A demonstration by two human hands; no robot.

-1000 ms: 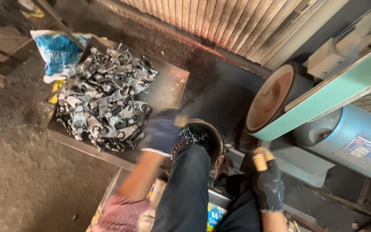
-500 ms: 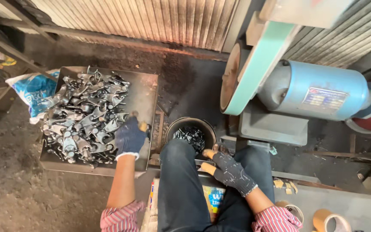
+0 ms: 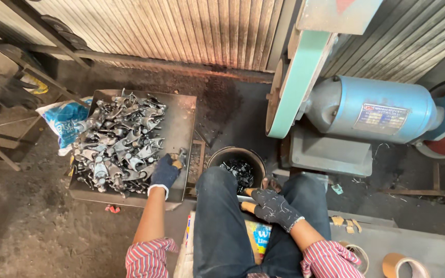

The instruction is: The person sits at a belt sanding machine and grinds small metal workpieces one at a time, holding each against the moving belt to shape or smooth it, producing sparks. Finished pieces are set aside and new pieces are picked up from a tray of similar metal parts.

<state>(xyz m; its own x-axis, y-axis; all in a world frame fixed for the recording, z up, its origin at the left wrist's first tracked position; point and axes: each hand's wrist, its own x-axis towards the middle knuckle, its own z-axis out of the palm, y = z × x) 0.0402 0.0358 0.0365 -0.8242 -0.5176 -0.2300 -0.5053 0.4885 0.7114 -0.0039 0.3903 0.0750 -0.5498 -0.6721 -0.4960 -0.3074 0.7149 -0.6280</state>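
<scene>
While the left hand (image 3: pixel 165 172) grips, the metal parts (image 3: pixel 117 139) lie beside it.

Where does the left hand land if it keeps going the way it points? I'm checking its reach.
Probably on the pile of grey metal parts in the tray; the left hand already sits at its near edge.
</scene>
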